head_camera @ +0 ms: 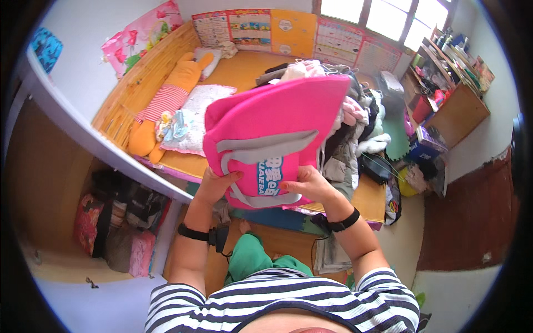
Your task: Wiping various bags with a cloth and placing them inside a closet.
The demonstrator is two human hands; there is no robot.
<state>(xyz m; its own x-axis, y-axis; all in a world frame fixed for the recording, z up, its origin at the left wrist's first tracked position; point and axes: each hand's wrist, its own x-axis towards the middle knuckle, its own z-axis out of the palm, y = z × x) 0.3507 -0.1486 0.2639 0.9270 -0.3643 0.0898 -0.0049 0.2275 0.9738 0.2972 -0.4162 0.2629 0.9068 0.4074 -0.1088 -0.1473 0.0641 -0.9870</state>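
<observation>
Both my hands hold up a bright pink fabric bag (266, 108) with grey strap handles and a printed patch of writing. My left hand (218, 183) grips its lower left side, the thumb over the front near a handle. At the lower right side, my right hand (308, 185) pinches the fabric with its thumb on the front beside the print. The bag looks flat and wide, with a fold along its upper left edge. Behind it lies a heap of clothes (341, 162) with hangers, partly hidden by the bag.
A wooden bed (233, 68) bears an orange plush toy (166, 100) and a white pillow (208, 98). On the left is an open cupboard of folded clothes (120, 224). A cluttered wooden shelf (458, 108) stands at right, near a black bag (374, 166).
</observation>
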